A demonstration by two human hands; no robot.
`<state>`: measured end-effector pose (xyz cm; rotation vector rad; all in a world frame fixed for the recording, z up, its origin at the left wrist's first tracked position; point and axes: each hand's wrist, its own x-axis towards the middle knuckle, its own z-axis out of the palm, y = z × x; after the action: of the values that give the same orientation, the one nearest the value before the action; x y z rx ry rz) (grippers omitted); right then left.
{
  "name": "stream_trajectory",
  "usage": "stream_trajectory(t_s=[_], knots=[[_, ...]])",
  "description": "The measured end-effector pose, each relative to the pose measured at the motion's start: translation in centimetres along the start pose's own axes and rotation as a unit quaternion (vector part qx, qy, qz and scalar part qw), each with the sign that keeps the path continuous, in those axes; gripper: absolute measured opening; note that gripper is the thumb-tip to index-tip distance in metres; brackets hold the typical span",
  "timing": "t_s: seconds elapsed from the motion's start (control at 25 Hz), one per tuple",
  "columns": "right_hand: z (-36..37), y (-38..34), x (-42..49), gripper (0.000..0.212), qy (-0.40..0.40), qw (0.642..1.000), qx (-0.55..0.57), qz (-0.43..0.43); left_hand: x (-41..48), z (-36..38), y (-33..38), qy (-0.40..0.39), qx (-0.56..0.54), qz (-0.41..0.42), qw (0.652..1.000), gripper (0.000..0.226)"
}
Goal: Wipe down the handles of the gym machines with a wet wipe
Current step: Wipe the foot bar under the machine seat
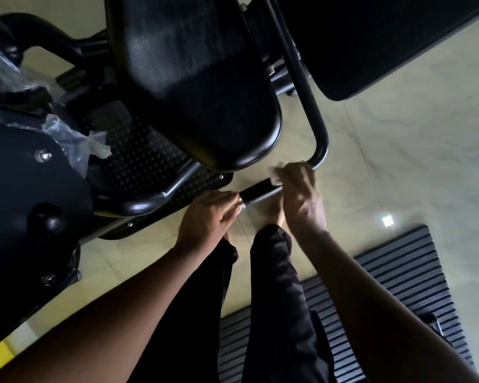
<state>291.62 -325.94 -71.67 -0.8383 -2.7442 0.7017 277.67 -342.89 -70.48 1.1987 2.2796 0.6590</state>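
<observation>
A short black machine handle (257,193) with a chrome collar juts out below the front of the black padded seat (205,87). My left hand (208,217) grips the handle's near end at the collar. My right hand (302,194) is blurred by motion and wraps the handle's far end, where it joins the curved black frame tube (320,145). A pale wet wipe (275,175) shows as a blurred scrap at the right hand's fingers, pressed against the handle.
A studded black footplate (138,156) lies left of the seat, with crumpled clear plastic wrap (75,139) over a dark machine shroud (25,189). A ribbed black mat (385,286) covers the tiled floor at lower right. My dark trouser legs (271,299) stand below the handle.
</observation>
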Motion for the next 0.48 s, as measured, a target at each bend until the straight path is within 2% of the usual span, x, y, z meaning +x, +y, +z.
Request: stream_trajectory(t_s=[0.08, 0.12, 0.16, 0.2, 0.24, 0.28, 0.32, 0.36, 0.4, 0.44, 0.48], knots=[[-0.1, 0.2, -0.2, 0.027, -0.030, 0.996, -0.014, -0.087, 0.0, 0.1, 0.0, 0.004, 0.002, -0.001, 1.000, 0.028], [-0.4, 0.6, 0.0, 0.026, -0.015, 0.998, -0.006, -0.062, 0.0, 0.2, 0.0, 0.006, 0.001, 0.003, 1.000, 0.028], [-0.4, 0.9, 0.1, 0.025, 0.031, 0.999, 0.009, 0.010, 0.0, 0.2, -0.1, 0.008, 0.001, 0.007, 1.000, 0.028], [-0.7, 0.4, 0.2, 0.022, 0.097, 0.988, 0.023, 0.119, 0.0, 0.2, -0.1, 0.009, 0.001, 0.009, 1.000, 0.027], [-0.4, 0.0, 0.1, 0.018, 0.152, 0.956, 0.046, 0.245, 0.0, 0.2, -0.1, 0.012, 0.003, 0.008, 1.000, 0.027], [0.2, -1.1, 0.3, 0.013, 0.196, 0.903, 0.101, 0.369, -0.1, 0.1, -0.1, 0.015, 0.005, 0.006, 1.000, 0.028], [0.7, -2.3, 0.6, 0.012, 0.230, 0.827, 0.173, 0.483, -0.1, 0.1, 0.0, 0.015, 0.004, 0.005, 1.000, 0.028], [1.1, -3.8, 1.0, 0.013, 0.254, 0.743, 0.250, 0.567, -0.2, 0.1, 0.1, 0.015, 0.002, 0.004, 1.000, 0.028], [1.5, -4.8, 1.2, 0.013, 0.275, 0.665, 0.328, 0.611, -0.3, 0.1, 0.3, 0.015, 0.000, 0.005, 1.000, 0.028], [1.9, -5.7, 1.2, 0.013, 0.287, 0.616, 0.376, 0.629, -0.4, 0.2, 0.3, 0.014, -0.001, 0.008, 1.000, 0.029], [2.6, -6.2, 0.5, 0.012, 0.280, 0.614, 0.391, 0.626, -0.5, 0.2, 0.3, 0.012, -0.004, 0.012, 1.000, 0.031]])
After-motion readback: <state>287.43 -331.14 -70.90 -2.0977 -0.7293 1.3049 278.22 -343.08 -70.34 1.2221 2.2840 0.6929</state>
